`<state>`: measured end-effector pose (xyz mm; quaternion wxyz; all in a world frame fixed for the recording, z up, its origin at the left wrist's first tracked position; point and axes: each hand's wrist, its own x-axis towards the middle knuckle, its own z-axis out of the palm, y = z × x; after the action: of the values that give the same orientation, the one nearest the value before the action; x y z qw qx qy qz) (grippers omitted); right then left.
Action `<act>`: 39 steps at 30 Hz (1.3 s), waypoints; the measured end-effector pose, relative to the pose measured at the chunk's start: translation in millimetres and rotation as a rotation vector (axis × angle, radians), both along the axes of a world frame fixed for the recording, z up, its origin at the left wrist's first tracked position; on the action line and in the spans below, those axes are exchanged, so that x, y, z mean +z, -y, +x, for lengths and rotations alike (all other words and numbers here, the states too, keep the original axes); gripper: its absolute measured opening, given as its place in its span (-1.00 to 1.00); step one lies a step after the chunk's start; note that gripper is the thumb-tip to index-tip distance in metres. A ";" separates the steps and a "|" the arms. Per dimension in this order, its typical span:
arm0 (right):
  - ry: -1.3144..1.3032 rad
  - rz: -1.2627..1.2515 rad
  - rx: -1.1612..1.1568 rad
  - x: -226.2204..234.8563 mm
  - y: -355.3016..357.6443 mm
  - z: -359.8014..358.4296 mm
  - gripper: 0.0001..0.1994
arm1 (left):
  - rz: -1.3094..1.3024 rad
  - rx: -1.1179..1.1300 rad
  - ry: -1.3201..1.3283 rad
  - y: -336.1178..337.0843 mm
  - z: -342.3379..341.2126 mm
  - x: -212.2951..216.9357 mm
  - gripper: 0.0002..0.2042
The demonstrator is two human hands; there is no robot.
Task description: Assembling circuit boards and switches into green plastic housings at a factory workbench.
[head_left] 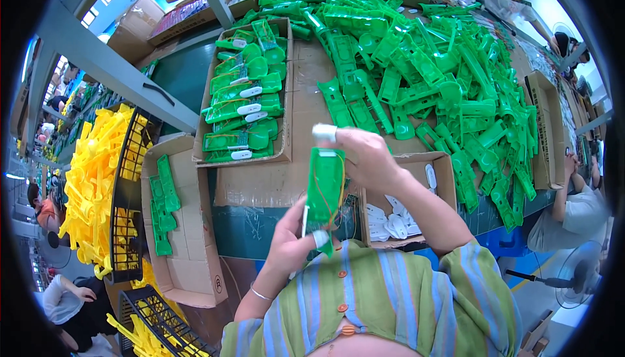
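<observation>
My left hand (291,243) is closed around the near end of a green plastic housing (323,191), holding it upright above the table edge. Thin red and yellow wires run along the housing's right side, and a white piece sits at its far end. A white wrap covers my left thumb tip. My right hand (364,155) is bent over the far end of the housing; its index finger, also wrapped in white, is blurred just beyond the edge. Whether my right fingers grip anything is hidden.
A cardboard box (286,96) holds rows of green housings with white pieces. Loose green housings (416,64) pile up at the right. White parts (390,220) fill a small box beside my right forearm. At left stand a box (195,240) with several housings and a crate of yellow parts (97,181).
</observation>
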<state>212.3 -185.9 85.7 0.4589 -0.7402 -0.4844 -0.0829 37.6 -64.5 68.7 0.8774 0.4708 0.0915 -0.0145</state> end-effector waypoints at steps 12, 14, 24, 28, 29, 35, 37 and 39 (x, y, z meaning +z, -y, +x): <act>-1.004 0.248 0.558 -15.4 -4.0 -8.2 -0.57 | -0.051 0.045 -0.029 -10.2 3.3 -3.3 -0.31; -0.927 0.294 0.547 -16.3 -11.8 -10.3 -0.58 | -0.096 0.013 0.017 -14.0 2.7 -11.4 -0.37; -0.007 -0.924 -0.299 -70.3 -40.4 81.9 -0.52 | 1.724 0.136 0.191 -148.2 70.5 6.4 -0.44; 0.058 -0.885 -0.372 -68.1 -46.1 78.7 -0.54 | 2.072 0.280 -0.030 -156.9 79.8 14.6 -0.50; -0.048 -0.774 -0.345 -62.3 -39.1 80.3 -0.49 | 2.206 0.523 -0.027 -151.2 84.4 15.2 -0.53; -0.395 -0.177 -0.048 -11.6 -0.3 26.7 -0.45 | 1.097 0.282 0.250 -63.0 62.0 1.2 -0.69; -0.384 -0.062 0.152 -8.1 2.2 -4.9 -0.48 | 0.035 -0.029 0.035 -36.1 51.9 -21.2 -0.64; -0.010 -0.107 0.198 -4.4 11.1 -15.4 -0.51 | -0.234 -0.251 0.016 -36.3 47.5 -42.1 -0.58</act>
<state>197.0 -197.0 81.3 0.4269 -0.7126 -0.5567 -0.0075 85.1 -28.2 26.6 0.9183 0.3731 0.0227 -0.1307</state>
